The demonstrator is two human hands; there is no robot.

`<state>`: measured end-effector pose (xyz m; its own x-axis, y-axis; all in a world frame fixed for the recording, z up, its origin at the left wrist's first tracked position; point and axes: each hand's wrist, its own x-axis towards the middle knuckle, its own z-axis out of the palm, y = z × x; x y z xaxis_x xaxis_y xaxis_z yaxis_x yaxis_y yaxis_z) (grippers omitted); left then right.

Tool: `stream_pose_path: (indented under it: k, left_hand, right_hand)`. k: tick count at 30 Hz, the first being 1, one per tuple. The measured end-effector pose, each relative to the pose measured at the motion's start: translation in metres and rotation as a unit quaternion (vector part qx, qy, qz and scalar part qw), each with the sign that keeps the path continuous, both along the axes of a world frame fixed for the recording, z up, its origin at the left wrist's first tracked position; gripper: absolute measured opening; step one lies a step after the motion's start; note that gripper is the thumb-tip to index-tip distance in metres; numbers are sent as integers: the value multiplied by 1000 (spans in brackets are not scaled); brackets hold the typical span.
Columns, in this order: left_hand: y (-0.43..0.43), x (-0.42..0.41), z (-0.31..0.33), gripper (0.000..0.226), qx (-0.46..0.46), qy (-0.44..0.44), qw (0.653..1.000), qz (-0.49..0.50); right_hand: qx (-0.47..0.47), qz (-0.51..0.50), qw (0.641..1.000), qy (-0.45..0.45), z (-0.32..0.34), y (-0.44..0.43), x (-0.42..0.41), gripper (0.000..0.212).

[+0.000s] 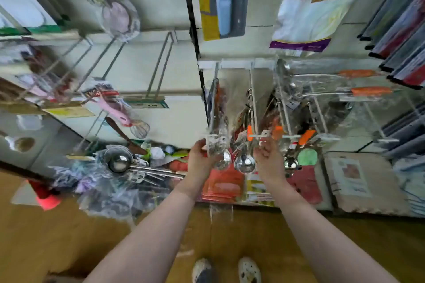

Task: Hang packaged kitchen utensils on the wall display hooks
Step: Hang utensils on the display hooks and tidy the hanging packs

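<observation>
My left hand [199, 153] grips the clear plastic pack of a steel ladle [222, 159] at the tip of a wall display hook [214, 108]. My right hand [268, 151] is raised at the tip of the neighbouring hook [254, 108], fingers curled near its white price tag; a second packaged ladle [244, 163] hangs just left of it. Motion blur hides whether the right fingers pinch the tag or the pack.
More packaged ladles [119, 163] lie heaped on the floor at the left. Empty hooks [161, 64] jut from the wall at upper left. Orange-handled utensils [368, 91] hang at the right. A cardboard box [361, 181] stands at lower right. My feet [226, 270] are on the wooden floor.
</observation>
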<state>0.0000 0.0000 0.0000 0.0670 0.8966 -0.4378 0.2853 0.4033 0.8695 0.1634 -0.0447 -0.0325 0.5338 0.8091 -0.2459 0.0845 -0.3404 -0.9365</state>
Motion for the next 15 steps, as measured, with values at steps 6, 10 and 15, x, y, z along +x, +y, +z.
stream_pose_path:
  k: [6,10,15]
  left_hand:
    - [46,3,-28,45,47,56,997,5]
    - [62,13,-34,38,93,104,987,85]
    - [73,16,-36,53,167,130,972,100]
  right_hand:
    - [-14,-27,997,-66,-16,18,-2,33]
    - [-3,-25,992,-124,-19,31,-2,28]
    - [16,-43,989,-138,-14,44,-4,23]
